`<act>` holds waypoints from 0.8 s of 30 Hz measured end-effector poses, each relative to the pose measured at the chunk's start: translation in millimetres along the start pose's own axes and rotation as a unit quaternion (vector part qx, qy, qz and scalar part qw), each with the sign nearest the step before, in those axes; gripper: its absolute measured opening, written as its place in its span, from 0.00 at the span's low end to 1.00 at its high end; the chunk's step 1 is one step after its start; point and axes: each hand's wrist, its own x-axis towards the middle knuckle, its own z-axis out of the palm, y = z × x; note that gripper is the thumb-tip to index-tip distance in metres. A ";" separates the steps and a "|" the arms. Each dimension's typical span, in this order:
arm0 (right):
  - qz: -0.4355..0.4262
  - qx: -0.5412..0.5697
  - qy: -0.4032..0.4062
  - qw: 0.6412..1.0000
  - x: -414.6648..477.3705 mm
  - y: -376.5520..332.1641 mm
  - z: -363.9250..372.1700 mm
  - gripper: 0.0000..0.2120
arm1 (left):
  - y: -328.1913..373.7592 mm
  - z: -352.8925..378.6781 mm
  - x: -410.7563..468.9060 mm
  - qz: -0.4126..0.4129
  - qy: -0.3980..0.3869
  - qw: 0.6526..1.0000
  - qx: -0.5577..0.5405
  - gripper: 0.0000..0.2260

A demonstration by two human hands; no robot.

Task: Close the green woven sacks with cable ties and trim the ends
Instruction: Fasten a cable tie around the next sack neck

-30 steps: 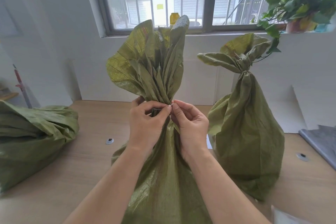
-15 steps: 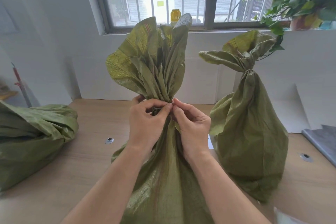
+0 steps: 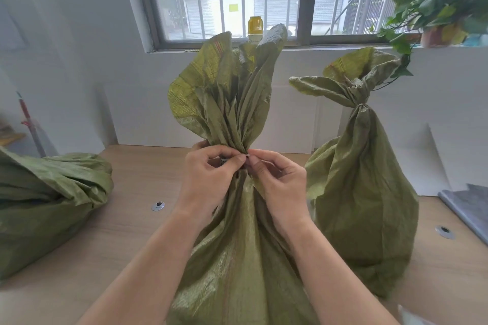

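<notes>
The sack [image 3: 237, 258] stands upright on the table [image 3: 137, 232] right in front of me, its mouth bunched into a neck [image 3: 235, 144]; my left hand [image 3: 208, 179] curls round that neck, thumb and forefinger pinching at its front; my right hand [image 3: 280, 182] pinches at the same spot, fingertips touching the left's. The tie [image 3: 223, 159] is nearly hidden under my fingers; only a grey sliver shows, so I cannot tell whether the tail is through the head. To do this well, I judge I should hold the gather tight with the left, feed and pull with the right, and cinch low under the flare; trimming comes after. A closed sack [image 3: 364, 192] stands just to the right; another [image 3: 47, 206] slumps well to the left, apparently unclosed. No cutter is in view.
</notes>
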 end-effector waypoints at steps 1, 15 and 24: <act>0.016 0.019 -0.004 1.000 0.8 0.5 -0.5 0.06 | 1.4 -0.6 -1.4 -0.012 -0.006 1.000 -0.004 0.05; -0.042 -0.072 -0.025 0.996 7.3 2.6 0.2 0.05 | 13.5 -5.7 -7.3 -0.060 -0.025 0.996 -0.057 0.04; -0.070 -0.134 -0.044 0.988 5.1 2.2 3.5 0.08 | 12.2 -6.6 -10.6 -0.056 -0.001 0.998 -0.027 0.06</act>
